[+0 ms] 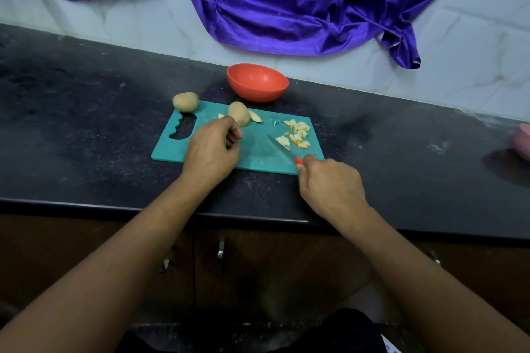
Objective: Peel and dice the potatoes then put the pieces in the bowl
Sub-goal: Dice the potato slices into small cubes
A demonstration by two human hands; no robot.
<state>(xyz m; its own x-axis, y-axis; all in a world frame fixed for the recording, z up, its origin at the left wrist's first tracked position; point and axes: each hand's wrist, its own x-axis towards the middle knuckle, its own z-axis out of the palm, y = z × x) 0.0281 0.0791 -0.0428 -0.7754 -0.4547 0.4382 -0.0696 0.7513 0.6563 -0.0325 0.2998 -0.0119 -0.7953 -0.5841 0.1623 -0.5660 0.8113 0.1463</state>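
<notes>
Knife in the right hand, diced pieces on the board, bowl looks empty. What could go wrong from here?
1. The knife in the right hand points toward the left hand, curled beside a potato; a slip could nick a finger.
2. The other potato sits at the cutting board's far-left corner and might roll onto the counter.
3. The diced pieces lie near the board's right edge, apart from the red bowl; some could spill in transfer.
</notes>
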